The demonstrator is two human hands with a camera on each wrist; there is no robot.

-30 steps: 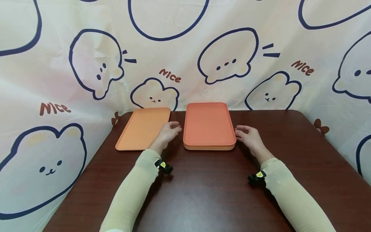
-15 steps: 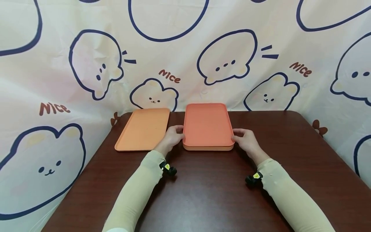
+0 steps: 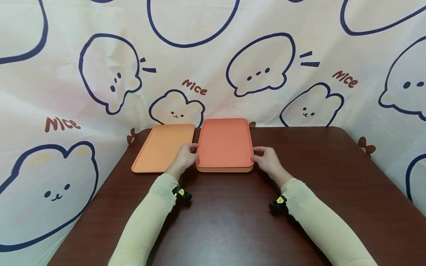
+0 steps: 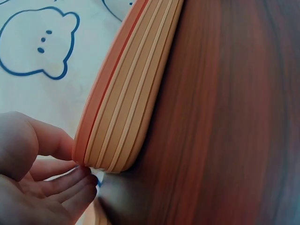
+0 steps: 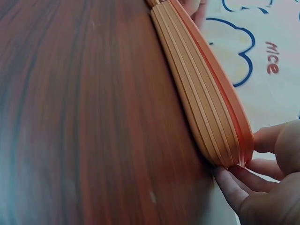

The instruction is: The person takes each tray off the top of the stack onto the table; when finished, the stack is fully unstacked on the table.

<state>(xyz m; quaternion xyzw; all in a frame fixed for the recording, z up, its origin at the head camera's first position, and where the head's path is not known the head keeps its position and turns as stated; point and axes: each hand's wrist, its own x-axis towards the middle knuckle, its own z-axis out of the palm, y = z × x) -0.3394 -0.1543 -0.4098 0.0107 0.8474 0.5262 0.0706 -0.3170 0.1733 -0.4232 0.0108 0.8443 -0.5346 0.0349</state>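
Note:
A stack of several trays (image 3: 223, 170) rests on the table, its top one a coral-red tray (image 3: 225, 142) and the ones under it light orange. At its left edge my left hand (image 3: 182, 159) grips the stack; in the left wrist view the thumb lies on the red rim and the fingertips lie lower along the side. My right hand (image 3: 270, 162) holds the opposite edge in much the same way, thumb at the red rim and fingers against the lower trays in the right wrist view. A single orange tray (image 3: 163, 147) lies just left of the stack, partly behind my left hand.
The dark brown wooden table (image 3: 219, 221) extends on both sides and toward me. A white cloth backdrop (image 3: 213, 62) with bear drawings hangs right behind the table's back edge. A small black device (image 3: 182, 195) is strapped to each wrist.
Both hands came in from beside the stack and took hold of its edges. Since half a second ago the whole stack has shifted left, closer to the single orange tray, which stayed put.

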